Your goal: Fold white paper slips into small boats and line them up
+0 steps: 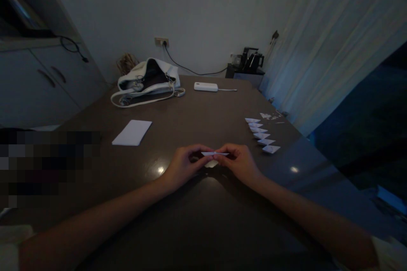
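Above the middle of the table, my left hand [188, 161] and my right hand [238, 161] meet at the fingertips. Between them they pinch a small folded white paper [215, 153], seen nearly edge-on, with a point at either end. Thumbs press its near side while the fingers curl behind it, so part of the paper is hidden. To the right lies a slanting row of several small folded paper boats [261, 136]. A stack of white paper sheets [132, 132] rests to the left of my hands.
A white handbag [149, 82] with looping straps lies at the back left of the dark table [203, 112]. Near the far edge is a white power bank [206, 87] with a short cable. Paper scraps [270, 116] are scattered behind the boats. A kettle [254, 60] stands beyond the table.
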Motion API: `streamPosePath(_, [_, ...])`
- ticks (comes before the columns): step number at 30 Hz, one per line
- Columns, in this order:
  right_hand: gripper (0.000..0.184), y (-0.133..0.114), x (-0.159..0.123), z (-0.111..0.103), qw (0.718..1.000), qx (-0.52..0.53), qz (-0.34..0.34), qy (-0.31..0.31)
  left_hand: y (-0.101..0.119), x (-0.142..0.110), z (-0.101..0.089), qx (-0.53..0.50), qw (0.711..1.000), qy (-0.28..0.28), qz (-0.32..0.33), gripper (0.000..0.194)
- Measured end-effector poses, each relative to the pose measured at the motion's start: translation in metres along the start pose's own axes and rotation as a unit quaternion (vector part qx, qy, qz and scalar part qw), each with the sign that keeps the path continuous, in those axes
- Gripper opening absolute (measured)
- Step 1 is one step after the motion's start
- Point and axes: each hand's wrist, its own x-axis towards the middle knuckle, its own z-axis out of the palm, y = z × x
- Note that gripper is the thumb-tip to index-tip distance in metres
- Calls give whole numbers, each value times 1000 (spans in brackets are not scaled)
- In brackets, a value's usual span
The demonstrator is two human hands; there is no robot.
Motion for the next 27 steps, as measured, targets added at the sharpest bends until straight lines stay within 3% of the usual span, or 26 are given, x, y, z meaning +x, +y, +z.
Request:
streamPosePath(4, [19,-4,-1,-1,1000,-8,10,-10,1,3,-4,11,1000,-2,-20,17])
streamPosePath(10, [22,-9,0,-1,999,26,33,-29,2,4,-1,-78,994,-11,-76,21])
streamPosePath(22, [26,2,4,-5,994,64,48,-70,-1,2,-3,-82,993,21,-84,20])
streamPosePath(27, [24,0,4,-7,996,56,34,-67,-7,4,-5,-73,992,-34,-95,21])
